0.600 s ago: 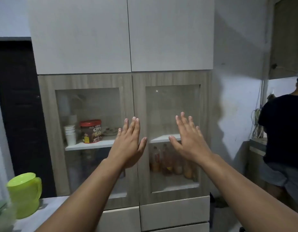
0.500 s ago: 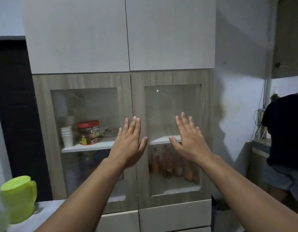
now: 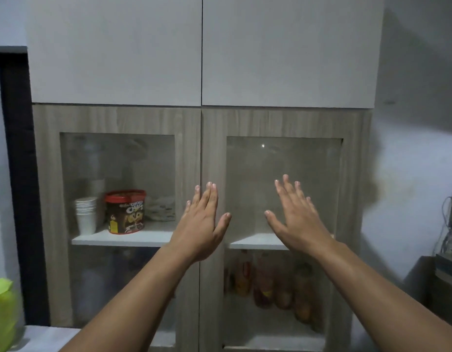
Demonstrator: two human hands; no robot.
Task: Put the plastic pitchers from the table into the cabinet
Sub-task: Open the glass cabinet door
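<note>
Both hands are raised, fingers spread and empty: left hand (image 3: 203, 223), right hand (image 3: 297, 215), before the closed glass-doored cabinet (image 3: 189, 128). A green pitcher (image 3: 2, 313) sits on the desk (image 3: 49, 337) at eight o'clock. Best to open a door first.

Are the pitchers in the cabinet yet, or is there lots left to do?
Nothing looks done yet. The green pitcher sits on the table, and the cabinet's glass doors are shut. In hand: nothing; the left hand and right hand are open, raised before the doors. Left: open a door, carry pitchers in.
</note>
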